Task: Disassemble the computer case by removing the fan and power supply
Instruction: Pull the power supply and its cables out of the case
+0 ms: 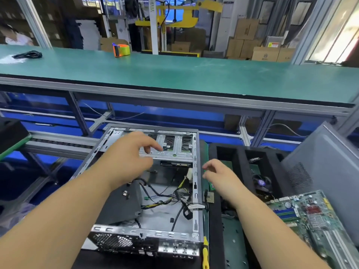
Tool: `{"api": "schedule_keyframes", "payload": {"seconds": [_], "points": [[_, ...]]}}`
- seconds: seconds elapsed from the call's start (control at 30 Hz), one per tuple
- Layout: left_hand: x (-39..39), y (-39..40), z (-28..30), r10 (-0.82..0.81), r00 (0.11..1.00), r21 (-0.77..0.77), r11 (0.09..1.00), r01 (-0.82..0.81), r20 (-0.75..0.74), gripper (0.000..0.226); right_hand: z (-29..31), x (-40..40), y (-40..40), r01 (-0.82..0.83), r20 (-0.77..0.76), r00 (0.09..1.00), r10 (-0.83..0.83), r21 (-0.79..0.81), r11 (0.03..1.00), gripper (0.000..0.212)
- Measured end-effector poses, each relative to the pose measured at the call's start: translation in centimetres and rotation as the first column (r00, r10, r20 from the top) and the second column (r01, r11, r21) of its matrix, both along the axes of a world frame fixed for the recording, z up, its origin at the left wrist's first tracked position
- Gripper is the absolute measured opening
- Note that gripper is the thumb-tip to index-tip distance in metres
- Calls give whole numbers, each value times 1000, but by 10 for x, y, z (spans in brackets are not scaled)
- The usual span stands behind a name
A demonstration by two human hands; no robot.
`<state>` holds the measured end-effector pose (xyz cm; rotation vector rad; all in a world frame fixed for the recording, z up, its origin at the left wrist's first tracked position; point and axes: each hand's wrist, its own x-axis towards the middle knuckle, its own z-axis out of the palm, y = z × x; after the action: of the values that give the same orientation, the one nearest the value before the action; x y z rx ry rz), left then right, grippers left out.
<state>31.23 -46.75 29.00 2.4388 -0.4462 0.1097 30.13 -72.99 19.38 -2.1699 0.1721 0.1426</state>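
My left hand [128,158] reaches over the open computer case [147,191], palm down, fingers loosely curled and holding nothing, the fingertips hovering at the metal drive cage [171,150] along the case's far edge. My right hand [217,175] hangs just outside the case's right wall, fingers relaxed and slightly bent, gripping nothing; I cannot tell whether its fingertips touch the wall. The power supply [124,200] sits in the near left corner of the case, a dark grey box partly covered by my left forearm, with loose cables [174,199] trailing from it across the case floor. I cannot make out a fan inside the case. A yellow-handled screwdriver [205,251] lies by the near right corner, cut off at the bottom. A motherboard [310,216] lies to the right, partly out of view.
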Motion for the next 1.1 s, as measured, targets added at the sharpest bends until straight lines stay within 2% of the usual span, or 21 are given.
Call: {"api": "schedule_keyframes", "payload": {"seconds": [0.03, 0.07, 0.13, 0.17, 0.2, 0.23, 0.33, 0.47, 0.6, 0.7, 0.8, 0.87, 1.0, 1.1], "points": [[0, -1, 7, 1, 1000, -55, 998, -2, -21, 44, 5, -5, 1, -117, 49, 992, 117, -19, 993, 12], [0, -1, 15, -4, 999, -109, 994, 0, -35, 47, 11, -11, 3, -268, 68, 959, 275, -94, 959, 24], [-1, 0, 31, -17, 999, -197, 980, 6, -51, 53, 16, -21, 7, -499, -5, 844, 537, -376, 781, 53], [-1, 1, 38, -18, 998, -235, 972, 4, -58, 53, 17, -24, 8, -523, -24, 806, 592, -499, 691, 60], [-1, 2, 44, -18, 998, -272, 962, -1, -66, 51, 18, -26, 9, -505, -12, 793, 609, -570, 647, 59], [-1, 3, 49, -18, 997, -305, 952, -6, -74, 52, 19, -27, 8, -476, 18, 797, 604, -597, 645, 53], [0, 7, 56, 0, 998, -356, 934, -21, -60, 58, 23, -28, 5, -397, 108, 823, 558, -593, 700, 33], [0, 13, 56, 139, 989, -411, 905, -106, 51, 58, 25, -27, 4, -227, 237, 904, 355, -438, 870, 26], [0, 18, 58, 174, 981, -515, 851, -103, 90, 44, 33, -22, 4, -83, 364, 906, 217, -352, 932, 18], [1, 14, 56, 152, 982, -603, 796, -56, 109, 28, 40, -25, 14, -112, 364, 906, 219, -294, 949, 20], [3, 12, 52, 192, 967, -626, 778, -47, 166, 28, 41, -30, 29, -255, 280, 900, 334, -284, 924, 24], [3, 16, 55, 247, 944, -649, 759, -50, 216, 29, 44, -30, 34, -296, 281, 885, 372, -278, 914, 26], [0, 33, 75, 383, 881, -767, 640, -37, 277, 22, 56, -25, 22, -152, 419, 883, 210, -170, 974, 28], [-1, 40, 86, 435, 860, -827, 561, -28, 266, 18, 64, -20, 6, -52, 471, 877, 98, -109, 993, 33]]}}
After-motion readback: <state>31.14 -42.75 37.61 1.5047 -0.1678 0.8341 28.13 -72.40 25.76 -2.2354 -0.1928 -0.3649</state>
